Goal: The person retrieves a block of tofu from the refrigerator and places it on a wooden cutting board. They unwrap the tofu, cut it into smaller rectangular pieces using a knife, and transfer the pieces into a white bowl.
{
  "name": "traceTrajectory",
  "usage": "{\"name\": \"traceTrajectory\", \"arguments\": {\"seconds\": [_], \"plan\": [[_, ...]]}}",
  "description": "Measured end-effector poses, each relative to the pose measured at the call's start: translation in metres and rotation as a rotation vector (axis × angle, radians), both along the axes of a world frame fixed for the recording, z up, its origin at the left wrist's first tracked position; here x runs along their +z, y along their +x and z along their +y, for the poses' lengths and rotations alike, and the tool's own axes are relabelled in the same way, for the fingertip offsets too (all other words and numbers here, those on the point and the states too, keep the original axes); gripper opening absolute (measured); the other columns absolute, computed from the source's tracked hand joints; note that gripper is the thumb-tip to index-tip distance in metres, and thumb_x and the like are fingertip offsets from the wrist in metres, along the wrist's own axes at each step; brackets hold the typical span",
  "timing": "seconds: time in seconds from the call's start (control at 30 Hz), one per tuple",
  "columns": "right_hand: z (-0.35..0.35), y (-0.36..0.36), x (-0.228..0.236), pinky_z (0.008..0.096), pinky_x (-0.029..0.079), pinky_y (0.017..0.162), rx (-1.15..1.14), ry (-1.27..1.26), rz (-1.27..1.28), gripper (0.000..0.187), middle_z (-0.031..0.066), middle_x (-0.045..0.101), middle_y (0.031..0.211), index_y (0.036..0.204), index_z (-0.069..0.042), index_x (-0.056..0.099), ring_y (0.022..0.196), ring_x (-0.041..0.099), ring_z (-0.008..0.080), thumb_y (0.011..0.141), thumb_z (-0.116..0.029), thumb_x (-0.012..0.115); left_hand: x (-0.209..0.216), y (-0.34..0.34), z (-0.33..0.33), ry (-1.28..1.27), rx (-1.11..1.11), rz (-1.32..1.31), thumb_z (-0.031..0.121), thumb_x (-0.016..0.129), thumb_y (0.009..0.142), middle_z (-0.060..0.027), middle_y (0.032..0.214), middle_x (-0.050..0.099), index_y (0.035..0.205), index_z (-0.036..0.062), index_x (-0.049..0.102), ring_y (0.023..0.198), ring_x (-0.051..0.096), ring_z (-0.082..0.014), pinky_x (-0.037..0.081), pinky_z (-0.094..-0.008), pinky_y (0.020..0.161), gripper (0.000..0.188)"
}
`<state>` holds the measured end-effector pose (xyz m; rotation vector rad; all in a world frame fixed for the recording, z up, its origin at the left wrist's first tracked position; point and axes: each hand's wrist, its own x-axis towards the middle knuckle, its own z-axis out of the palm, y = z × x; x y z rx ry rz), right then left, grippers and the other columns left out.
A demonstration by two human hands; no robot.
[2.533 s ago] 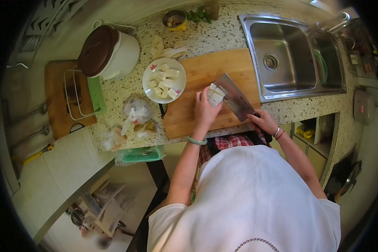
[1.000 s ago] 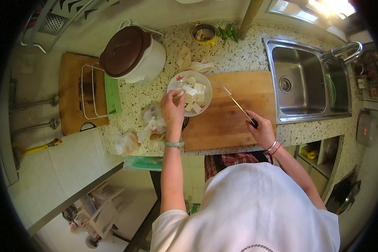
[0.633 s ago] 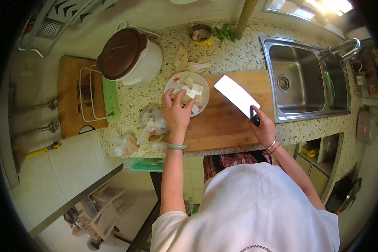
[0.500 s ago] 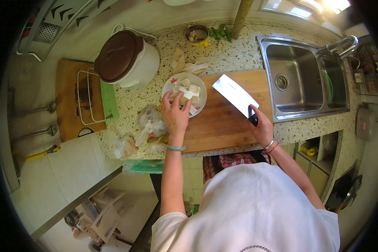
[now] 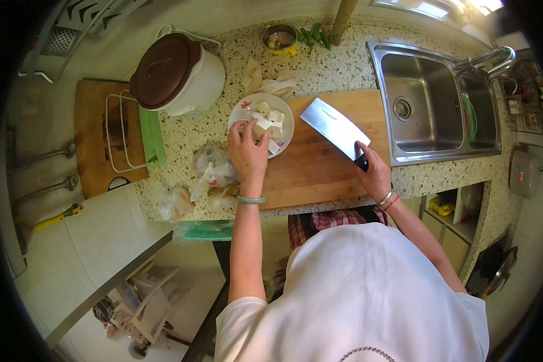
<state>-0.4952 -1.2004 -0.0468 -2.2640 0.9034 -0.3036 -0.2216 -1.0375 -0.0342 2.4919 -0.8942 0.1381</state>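
A single view, from a wide fisheye camera worn on the person's head, looks almost straight down over their white-clad shoulders onto a speckled stone counter (image 5: 320, 66) at about arm's length. The far edge of the counter sits toward the top of the frame, the floor and the person's own torso toward the bottom; both forearms enter from below and reach upward. The wooden cutting board (image 5: 320, 163) lies near the centre, the steel sink (image 5: 428, 114) to the right, a white pot with a brown lid (image 5: 175, 75) to the upper left. Straight edges curve near the dark circular rim. There is no second view to share ground with
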Motion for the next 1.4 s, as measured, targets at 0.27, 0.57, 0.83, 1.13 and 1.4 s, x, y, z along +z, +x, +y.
{"name": "traceTrajectory", "arguments": {"seconds": [0.27,0.57,0.83,1.13,1.4], "plan": [[0.003,-0.002,0.007,0.0414,0.053,0.073,0.015,0.017,0.009,0.059,0.0119,0.065,0.102,0.133,-0.017,0.054,0.089,0.065,0.0336,0.078,-0.008,0.074,-0.006,-0.001,0.010,-0.175,0.092,0.236,0.017,0.081,0.076,-0.0069,0.117,0.056,0.116,0.0112,0.064,0.108,0.056,-0.0271,0.049,-0.0389,0.089,0.044],[0.001,-0.006,0.004,0.0402,0.053,0.076,0.024,0.022,0.082,0.060,0.0120,0.066,0.108,0.134,-0.018,0.054,0.093,0.065,0.0336,0.078,-0.008,0.074,0.012,-0.010,-0.004,0.078,-0.056,-0.005,0.023,0.083,0.072,-0.0079,0.113,0.056,0.118,0.0152,0.063,0.106,0.056,-0.0305,0.048,-0.0427,0.087,0.050],[0.001,-0.009,0.010,0.0401,0.053,0.075,0.034,0.035,0.069,0.061,0.0128,0.065,0.106,0.134,-0.017,0.054,0.092,0.065,0.0337,0.077,-0.007,0.074,-0.003,0.007,-0.004,-0.050,-0.007,0.013,0.022,0.077,0.081,-0.0082,0.105,0.062,0.112,0.0114,0.065,0.094,0.060,-0.0269,0.050,-0.0403,0.080,0.035],[0.005,-0.008,0.022,0.0412,0.051,0.068,0.155,-0.051,-0.010,0.066,0.0108,0.058,0.086,0.135,-0.017,0.054,0.078,0.061,0.0317,0.073,-0.006,0.075,0.006,-0.001,0.001,-0.186,0.133,0.151,0.019,0.075,0.084,-0.0082,0.105,0.062,0.114,0.0089,0.064,0.092,0.061,-0.0259,0.051,-0.0376,0.074,0.033],[0.009,-0.011,0.033,0.0402,0.051,0.069,0.251,-0.102,-0.009,0.070,0.0096,0.057,0.085,0.135,-0.016,0.054,0.078,0.060,0.0294,0.069,-0.004,0.074,0.022,-0.052,-0.018,-0.262,-0.118,0.205,0.017,0.082,0.076,-0.0031,0.097,0.057,0.094,0.0131,0.073,0.086,0.057,-0.0211,0.049,-0.0343,0.074,0.021]]}}
